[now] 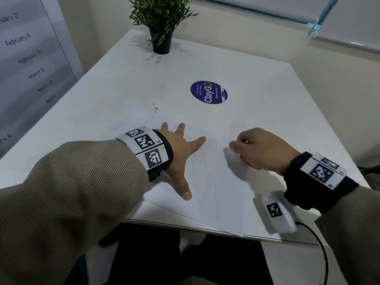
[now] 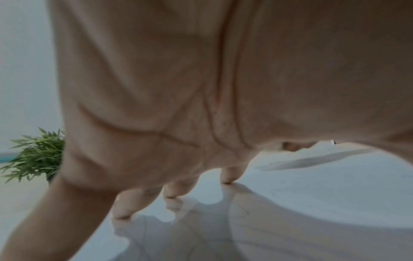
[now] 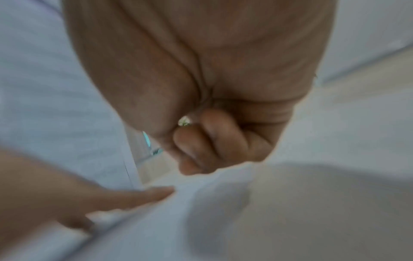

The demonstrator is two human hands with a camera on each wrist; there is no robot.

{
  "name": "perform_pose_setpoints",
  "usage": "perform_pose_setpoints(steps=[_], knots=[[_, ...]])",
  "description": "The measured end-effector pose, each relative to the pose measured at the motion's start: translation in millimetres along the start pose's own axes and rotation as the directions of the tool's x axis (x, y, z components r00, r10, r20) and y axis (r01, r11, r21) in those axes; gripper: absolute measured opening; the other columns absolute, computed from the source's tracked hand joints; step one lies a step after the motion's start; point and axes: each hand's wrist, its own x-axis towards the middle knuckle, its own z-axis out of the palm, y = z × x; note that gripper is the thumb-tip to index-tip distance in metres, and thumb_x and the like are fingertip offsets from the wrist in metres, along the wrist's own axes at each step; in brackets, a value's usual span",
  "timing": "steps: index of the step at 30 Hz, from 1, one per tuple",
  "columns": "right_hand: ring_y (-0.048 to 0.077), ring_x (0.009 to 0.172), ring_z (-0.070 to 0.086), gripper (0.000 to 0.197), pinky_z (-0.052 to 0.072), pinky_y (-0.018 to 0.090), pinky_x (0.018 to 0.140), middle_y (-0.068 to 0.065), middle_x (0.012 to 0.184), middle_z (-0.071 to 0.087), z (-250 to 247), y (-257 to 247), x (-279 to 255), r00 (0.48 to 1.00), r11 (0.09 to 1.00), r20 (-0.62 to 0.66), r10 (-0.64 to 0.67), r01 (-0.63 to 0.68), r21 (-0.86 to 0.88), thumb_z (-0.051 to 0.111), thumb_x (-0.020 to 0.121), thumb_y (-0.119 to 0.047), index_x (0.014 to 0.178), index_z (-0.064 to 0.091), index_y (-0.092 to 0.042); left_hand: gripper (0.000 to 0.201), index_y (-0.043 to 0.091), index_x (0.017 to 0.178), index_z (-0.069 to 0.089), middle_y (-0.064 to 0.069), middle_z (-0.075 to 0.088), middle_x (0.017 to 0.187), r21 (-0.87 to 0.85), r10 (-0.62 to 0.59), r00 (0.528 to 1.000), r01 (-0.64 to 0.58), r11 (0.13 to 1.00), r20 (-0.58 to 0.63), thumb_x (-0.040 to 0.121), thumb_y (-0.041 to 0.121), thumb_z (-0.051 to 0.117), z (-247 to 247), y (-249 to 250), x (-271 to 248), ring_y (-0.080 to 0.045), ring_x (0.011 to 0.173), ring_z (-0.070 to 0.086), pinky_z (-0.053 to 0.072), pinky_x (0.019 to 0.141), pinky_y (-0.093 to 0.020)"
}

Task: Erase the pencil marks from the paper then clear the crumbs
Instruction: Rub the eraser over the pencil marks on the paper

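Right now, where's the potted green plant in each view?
Head: potted green plant at top centre, on the white table's far edge.
Left wrist: at the left edge, behind the left hand.
Right wrist: cannot pick it out; picture blurred.
Shared landmark: left hand, spread on the white paper sheet.

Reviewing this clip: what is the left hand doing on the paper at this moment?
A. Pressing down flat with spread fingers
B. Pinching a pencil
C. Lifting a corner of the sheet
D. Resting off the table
A: the left hand lies with straight, spread fingers touching the paper, holding nothing.
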Motion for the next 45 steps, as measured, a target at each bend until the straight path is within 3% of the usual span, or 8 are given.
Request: perform_pose_setpoints(steps=[3,6,10,14,19,23,30,45], knots=[[0.032,0.075,0.07,0.029,0.055,0.036,0.066,0.022,0.088,0.072,25,-21,-21,0.935,0.653,0.354,-0.028,-0.251,0.714,0.054,0.105,-0.023,0.08,0.059,-0.009,0.161,0.043,0.15,-0.033,-0.006,-0.032,0.163,-0.003,-0.003,1.0,0.003,1.0,-0.013,0.043,0.085,0.08,5,-4,2,-0.047,0.15,-0.019,0.019,0.115,-0.067],[0.036,0.1,0.073,0.027,0.06,0.038,0.086,0.024,0.106,0.071,42,-23,-14,0.798,0.445,0.582,-0.158,-0.469,0.763,0.048,0.107,-0.025,0.085,0.056,-0.011,0.163,0.039,0.15,-0.034,-0.002,-0.033,0.163,0.012,0.002,0.999,-0.001,1.0,-0.034,0.04,0.09,0.076,8,-8,5,-0.044,0.151,-0.018,0.02,0.116,-0.064],[0.032,0.097,0.074,0.04,0.059,0.038,0.089,0.022,0.114,0.069,10,11,33,0.95,-0.047,0.241,0.198,-0.236,0.971,0.046,0.108,-0.027,0.07,0.05,-0.015,0.16,0.043,0.148,-0.034,0.001,-0.035,0.162,-0.016,0.017,0.999,-0.018,1.0,-0.04,0.04,0.094,0.072,13,-14,4,-0.041,0.151,-0.021,0.018,0.116,-0.066],[0.034,0.1,0.07,0.039,0.058,0.042,0.097,0.018,0.114,0.067,-1,11,23,0.984,-0.132,0.023,0.178,0.001,0.991,0.05,0.105,-0.027,0.068,0.053,-0.017,0.154,0.054,0.144,-0.033,-0.001,-0.035,0.162,-0.047,0.028,0.999,-0.03,0.998,-0.041,0.039,0.093,0.072,17,-16,4,-0.043,0.15,-0.023,0.022,0.114,-0.071],[0.04,0.11,0.071,0.028,0.056,0.049,0.1,0.027,0.116,0.07,36,-4,-6,0.868,0.322,0.465,-0.174,-0.396,0.86,0.052,0.102,-0.023,0.08,0.059,-0.009,0.143,0.062,0.142,-0.029,-0.003,-0.034,0.163,-0.048,0.049,0.998,-0.05,0.998,-0.035,0.046,0.088,0.075,17,-12,3,-0.048,0.148,-0.023,0.025,0.112,-0.072],[0.025,0.071,0.075,0.035,0.066,0.032,0.066,0.014,0.091,0.067,8,19,19,0.955,0.079,0.159,0.25,-0.183,0.98,0.052,0.106,-0.026,0.073,0.056,-0.013,0.122,0.065,0.147,-0.015,0.0,-0.032,0.164,-0.054,0.182,0.982,-0.184,0.981,-0.046,0.068,0.074,0.077,16,-8,-6,-0.042,0.149,-0.027,0.009,0.114,-0.075],[0.024,0.05,0.05,0.032,0.037,0.026,0.047,0.013,0.068,0.06,22,0,-22,0.884,0.921,0.454,-0.11,-0.081,0.381,0.057,0.103,-0.025,0.076,0.064,-0.007,0.113,0.061,0.15,-0.014,-0.001,-0.028,0.166,-0.029,0.176,0.984,-0.177,0.984,-0.038,0.076,0.072,0.07,10,-7,-4,-0.042,0.151,-0.021,0.017,0.117,-0.068],[0.013,0.045,0.048,0.044,0.042,0.023,0.051,0.002,0.056,0.064,15,-7,-4,0.982,0.998,0.185,-0.036,0.043,-0.035,0.056,0.096,-0.034,0.069,0.069,-0.002,0.138,0.064,0.141,-0.029,-0.003,-0.034,0.163,-0.009,0.1,0.995,-0.1,0.995,-0.026,0.05,0.091,0.071,14,3,8,-0.048,0.148,-0.024,0.023,0.111,-0.075]])
